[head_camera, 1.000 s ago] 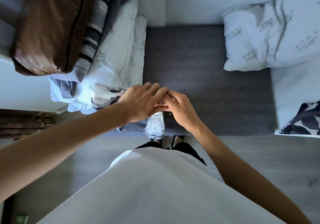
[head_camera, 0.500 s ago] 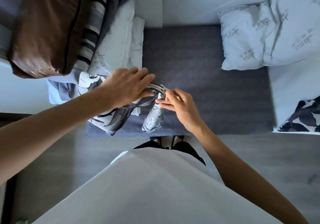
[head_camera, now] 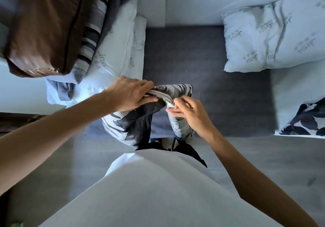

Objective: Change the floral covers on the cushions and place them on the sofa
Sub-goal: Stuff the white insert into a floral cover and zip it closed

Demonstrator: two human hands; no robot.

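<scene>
A dark grey and white floral cover (head_camera: 133, 121) hangs bunched over the front edge of the grey sofa seat (head_camera: 219, 93). My left hand (head_camera: 130, 93) grips its upper edge from the left. My right hand (head_camera: 188, 112) pinches the same edge on the right, thumb and fingers closed on the fabric. Bare white cushions with grey printed lettering lie on the sofa: one (head_camera: 274, 37) at the right, others (head_camera: 116, 51) stacked at the left. A second floral cover (head_camera: 306, 121) lies at the far right edge.
A brown satin cushion (head_camera: 44, 28) and a striped grey cushion (head_camera: 95, 24) sit on top of the left stack. The sofa's pale backrest (head_camera: 193, 0) runs along the top. Grey floor (head_camera: 263, 156) lies in front of the seat, under my white top.
My hands were together on a small bunched piece of the cover; they have spread apart, pulling the floral cover out wider along its edge, so more fabric shows.
</scene>
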